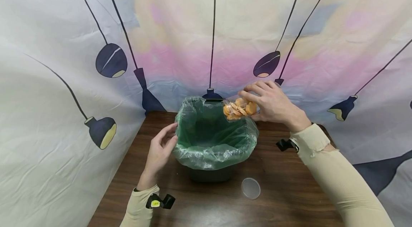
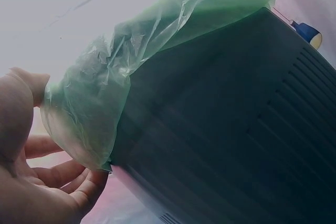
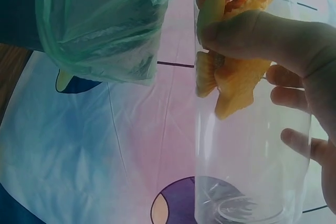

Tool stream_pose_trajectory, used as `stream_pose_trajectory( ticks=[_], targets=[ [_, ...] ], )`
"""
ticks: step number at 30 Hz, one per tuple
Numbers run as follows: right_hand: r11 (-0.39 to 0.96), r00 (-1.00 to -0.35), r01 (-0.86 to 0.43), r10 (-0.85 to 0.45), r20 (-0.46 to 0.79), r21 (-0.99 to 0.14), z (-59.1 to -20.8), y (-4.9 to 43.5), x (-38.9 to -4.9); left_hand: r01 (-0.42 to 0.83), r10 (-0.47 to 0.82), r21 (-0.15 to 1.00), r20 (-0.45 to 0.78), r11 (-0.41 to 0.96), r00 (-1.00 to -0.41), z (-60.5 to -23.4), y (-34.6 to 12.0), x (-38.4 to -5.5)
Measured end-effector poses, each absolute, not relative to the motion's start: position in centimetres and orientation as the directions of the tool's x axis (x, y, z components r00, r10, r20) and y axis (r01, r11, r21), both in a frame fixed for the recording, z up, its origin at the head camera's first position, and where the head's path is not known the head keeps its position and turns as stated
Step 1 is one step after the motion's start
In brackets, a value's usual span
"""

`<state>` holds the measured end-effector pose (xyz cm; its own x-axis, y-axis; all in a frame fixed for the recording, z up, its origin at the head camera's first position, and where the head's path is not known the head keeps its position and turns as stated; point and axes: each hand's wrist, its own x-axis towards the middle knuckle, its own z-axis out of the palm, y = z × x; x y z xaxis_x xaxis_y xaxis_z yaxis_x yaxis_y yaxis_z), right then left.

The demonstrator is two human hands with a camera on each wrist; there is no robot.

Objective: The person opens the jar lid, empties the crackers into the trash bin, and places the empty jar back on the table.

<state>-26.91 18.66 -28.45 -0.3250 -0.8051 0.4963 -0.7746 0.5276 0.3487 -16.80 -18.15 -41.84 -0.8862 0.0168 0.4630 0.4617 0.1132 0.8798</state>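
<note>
My right hand [image 1: 271, 103] grips a clear plastic jar [image 3: 247, 150] above the right side of a bin. Orange ridged chips [image 1: 239, 109] sit in the jar, which is tilted toward the bin; they gather toward its bin-side end in the right wrist view. A green plastic bag [image 1: 212, 160] lines the dark bin [image 2: 210, 108] and folds over its rim. At the bin's left side, my left hand [image 1: 161, 150] touches the bag's overhang, its fingers relaxed and apart from the thumb. The left wrist view has those fingertips [image 2: 94, 184] against the bag's lower edge.
A round translucent lid [image 1: 251, 188] lies on the dark wooden table [image 1: 283, 191], in front of the bin to the right. Cloth printed with hanging lamps [image 1: 180, 33] stands behind the table and along both sides.
</note>
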Motion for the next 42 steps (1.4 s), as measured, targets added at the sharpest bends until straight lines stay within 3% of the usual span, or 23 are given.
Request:
stream_pose_trajectory(
  ticks=[9, 33, 42],
  targets=[
    [0.507, -0.277, -0.763, -0.818, 0.505, 0.402, -28.69, 18.65, -27.15, 0.459, 0.019, 0.881, 0.460, 0.117, -0.888, -41.91, -18.16, -16.91],
    [0.457, -0.246, -0.673, -0.879, 0.407, 0.581, -28.76, 18.08, -27.01, 0.450, 0.014, 0.887, 0.451, 0.102, -0.893, -41.93, -17.89, -16.97],
    [0.462, -0.260, -0.689, -0.877, 0.405, 0.558, -28.94, 18.03, -27.13, 0.447, 0.015, 0.888, 0.449, 0.106, -0.894, -41.70, -17.80, -16.87]
  ],
)
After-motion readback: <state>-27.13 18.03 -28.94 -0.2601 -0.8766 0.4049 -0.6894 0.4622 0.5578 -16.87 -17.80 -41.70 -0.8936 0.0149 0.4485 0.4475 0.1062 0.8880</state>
